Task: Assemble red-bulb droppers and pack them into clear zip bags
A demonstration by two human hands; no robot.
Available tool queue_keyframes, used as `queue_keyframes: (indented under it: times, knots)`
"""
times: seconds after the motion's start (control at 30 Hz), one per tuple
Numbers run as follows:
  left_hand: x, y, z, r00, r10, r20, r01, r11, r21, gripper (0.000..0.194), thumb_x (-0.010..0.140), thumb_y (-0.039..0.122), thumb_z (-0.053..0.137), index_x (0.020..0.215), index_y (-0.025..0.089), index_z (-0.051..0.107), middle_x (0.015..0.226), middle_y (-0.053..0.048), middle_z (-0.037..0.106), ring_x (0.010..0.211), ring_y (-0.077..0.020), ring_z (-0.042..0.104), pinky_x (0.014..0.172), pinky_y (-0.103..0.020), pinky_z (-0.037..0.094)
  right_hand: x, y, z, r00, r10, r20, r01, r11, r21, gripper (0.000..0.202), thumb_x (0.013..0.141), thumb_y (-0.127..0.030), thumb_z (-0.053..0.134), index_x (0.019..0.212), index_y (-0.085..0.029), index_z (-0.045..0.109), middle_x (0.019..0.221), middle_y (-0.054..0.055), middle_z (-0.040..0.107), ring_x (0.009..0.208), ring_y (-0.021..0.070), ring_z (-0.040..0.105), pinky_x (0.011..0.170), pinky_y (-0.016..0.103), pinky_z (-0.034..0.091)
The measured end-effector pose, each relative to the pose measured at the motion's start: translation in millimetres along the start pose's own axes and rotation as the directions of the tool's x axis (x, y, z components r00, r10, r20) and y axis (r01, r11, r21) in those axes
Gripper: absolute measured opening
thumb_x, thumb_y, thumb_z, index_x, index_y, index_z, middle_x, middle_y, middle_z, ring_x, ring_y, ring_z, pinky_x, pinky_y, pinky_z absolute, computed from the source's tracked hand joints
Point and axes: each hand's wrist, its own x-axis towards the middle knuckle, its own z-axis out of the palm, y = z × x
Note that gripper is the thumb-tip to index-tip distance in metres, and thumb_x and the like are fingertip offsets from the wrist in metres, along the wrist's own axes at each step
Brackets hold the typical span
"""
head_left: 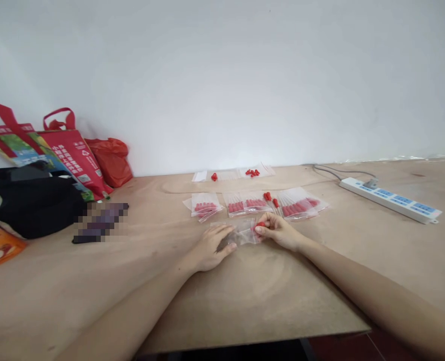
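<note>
A small clear zip bag [248, 233] lies on the table between my hands. My left hand [214, 245] rests at its left end, thumb and fingers apart. My right hand [280, 231] pinches a dropper by its red bulb [260, 224] at the bag's right end; whether its tube is inside I cannot tell. Just beyond, several loose red-bulbed droppers [275, 202] lie between a bag of droppers [301, 206] on the right and other filled bags [247, 204]. Farther left is another filled bag [205, 206].
Along the wall lie more clear bags [230, 174] and loose red bulbs [252, 173]. A white power strip [391, 199] with a plugged-in cable is at right. Shopping bags [75, 160], a black bag [34, 200], an orange packet [0, 245] and a blurred dark object [101, 224] occupy the left.
</note>
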Motion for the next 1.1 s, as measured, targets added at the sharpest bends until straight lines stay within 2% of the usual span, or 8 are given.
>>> queue_keyframes:
  times: [0.2, 0.43, 0.57, 0.7, 0.77, 0.83, 0.9, 1.1]
  knots:
    - [-3, -3, -10.6, 0.998, 0.019, 0.064, -0.009, 0.988, -0.152, 0.04, 0.082, 0.035, 0.046, 0.12, 0.022, 0.045, 0.123, -0.004, 0.051, 0.113, -0.0196, 0.047, 0.096, -0.037, 0.036, 2, -2, -25, 0.993, -0.045, -0.109, 0.023, 0.98, -0.198, 0.03, 0.056, -0.039, 0.07, 0.067, -0.017, 0.054, 0.056, -0.005, 0.057, 0.051, 0.0088, 0.051, 0.054, 0.023, 0.041]
    - [-4, -6, -9.9, 0.994, 0.091, 0.064, -0.081, 0.986, -0.143, 0.042, 0.079, 0.032, 0.051, 0.121, 0.024, 0.046, 0.124, -0.003, 0.05, 0.115, -0.0196, 0.045, 0.098, -0.037, 0.035, 0, -6, -19, 0.994, -0.077, 0.081, 0.105, 0.888, -0.448, 0.028, 0.071, -0.043, 0.055, 0.077, -0.018, 0.065, 0.077, 0.002, 0.063, 0.071, 0.0148, 0.054, 0.068, 0.027, 0.042]
    - [-3, -8, -10.4, 0.99, 0.118, 0.081, -0.104, 0.982, -0.158, 0.036, 0.08, 0.029, 0.051, 0.115, 0.022, 0.052, 0.123, -0.005, 0.05, 0.115, -0.0184, 0.045, 0.098, -0.035, 0.034, -2, -2, -14, 0.99, -0.124, 0.06, 0.138, 0.889, -0.436, 0.022, 0.072, -0.038, 0.055, 0.076, -0.017, 0.059, 0.07, 0.0, 0.058, 0.062, 0.0117, 0.05, 0.059, 0.024, 0.041]
    - [-4, -10, -10.1, 0.989, 0.116, 0.088, -0.1, 0.981, -0.165, 0.033, 0.079, 0.028, 0.051, 0.111, 0.022, 0.054, 0.124, -0.006, 0.05, 0.115, -0.0182, 0.045, 0.098, -0.035, 0.034, -2, -4, -20, 0.982, -0.135, 0.131, 0.185, 0.809, -0.558, 0.02, 0.077, -0.032, 0.048, 0.068, -0.017, 0.057, 0.065, 0.0, 0.056, 0.06, 0.0115, 0.05, 0.059, 0.024, 0.04]
    - [-4, -10, -10.7, 0.989, 0.115, 0.091, -0.098, 0.98, -0.173, 0.03, 0.079, 0.028, 0.051, 0.108, 0.022, 0.055, 0.124, -0.006, 0.05, 0.114, -0.0181, 0.045, 0.097, -0.035, 0.035, 2, -7, -29, 0.983, -0.178, -0.04, 0.104, 0.728, -0.678, 0.018, 0.077, -0.03, 0.047, 0.069, -0.017, 0.057, 0.067, 0.001, 0.058, 0.062, 0.013, 0.052, 0.06, 0.025, 0.04]
    - [-4, -8, -11.8, 0.99, 0.108, 0.087, -0.09, 0.978, -0.186, 0.025, 0.079, 0.028, 0.051, 0.103, 0.022, 0.056, 0.122, -0.006, 0.052, 0.113, -0.018, 0.047, 0.096, -0.034, 0.036, 6, -9, -42, 0.929, -0.238, -0.284, -0.084, 0.612, -0.786, 0.013, 0.074, -0.027, 0.049, 0.074, -0.017, 0.057, 0.072, 0.003, 0.061, 0.066, 0.0153, 0.054, 0.061, 0.027, 0.04]
    - [-4, -7, -13.1, 0.992, 0.093, 0.079, -0.076, 0.977, -0.201, 0.019, 0.078, 0.029, 0.052, 0.095, 0.02, 0.056, 0.12, -0.006, 0.053, 0.111, -0.0182, 0.048, 0.094, -0.034, 0.037, 11, -10, -52, 0.868, -0.248, -0.43, -0.269, 0.492, -0.828, 0.015, 0.071, -0.025, 0.051, 0.082, -0.016, 0.056, 0.077, 0.006, 0.062, 0.071, 0.018, 0.056, 0.063, 0.028, 0.04]
    - [-3, -4, -13.3, 0.996, 0.062, 0.063, -0.046, 0.974, -0.224, 0.01, 0.079, 0.028, 0.051, 0.082, 0.019, 0.053, 0.116, -0.006, 0.055, 0.107, -0.0185, 0.051, 0.089, -0.033, 0.039, 17, -14, -50, 0.82, -0.114, -0.56, -0.508, 0.303, -0.806, 0.026, 0.073, -0.028, 0.05, 0.095, -0.015, 0.053, 0.086, 0.014, 0.063, 0.082, 0.026, 0.058, 0.063, 0.032, 0.04]
